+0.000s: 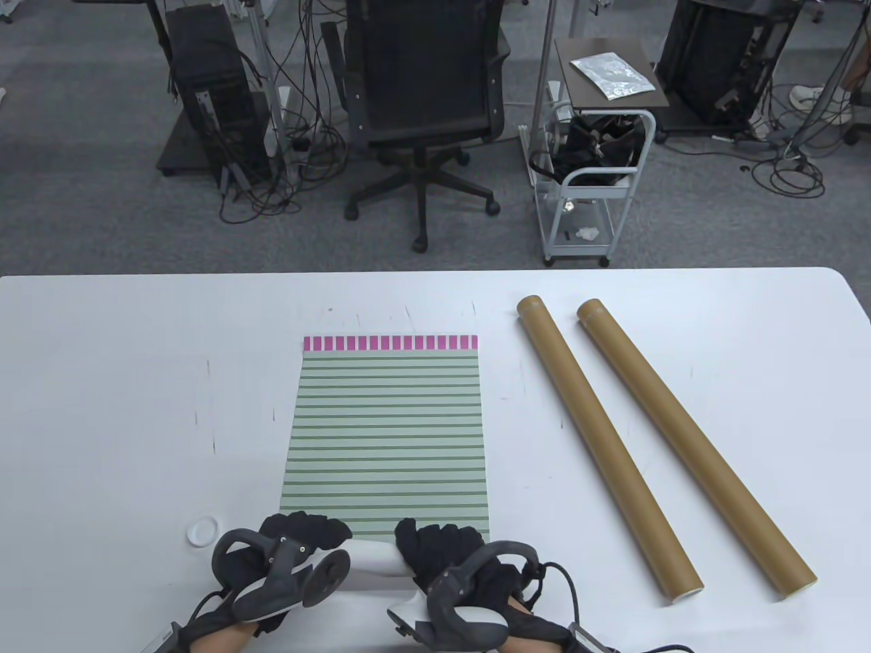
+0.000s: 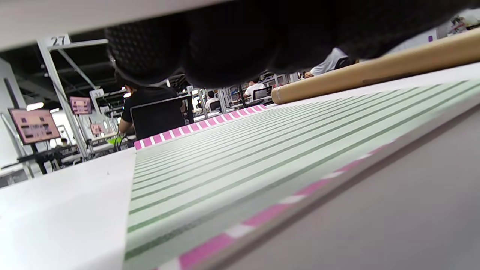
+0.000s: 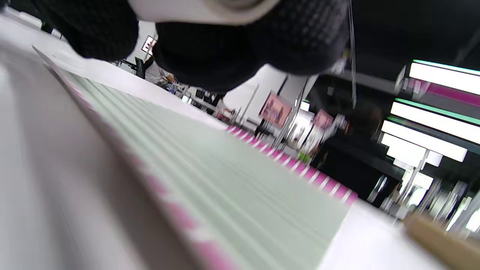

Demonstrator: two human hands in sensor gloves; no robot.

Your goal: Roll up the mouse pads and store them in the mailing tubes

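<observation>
Together, both hands, left (image 1: 306, 537) and right (image 1: 446, 544), grip the striped mouse pad's (image 1: 386, 435) rolled near edge.

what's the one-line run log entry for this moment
stage: rolling begun | left hand and right hand: on near edge of mouse pad | far part flat | mailing tubes: two, right of pad, untouched
</observation>
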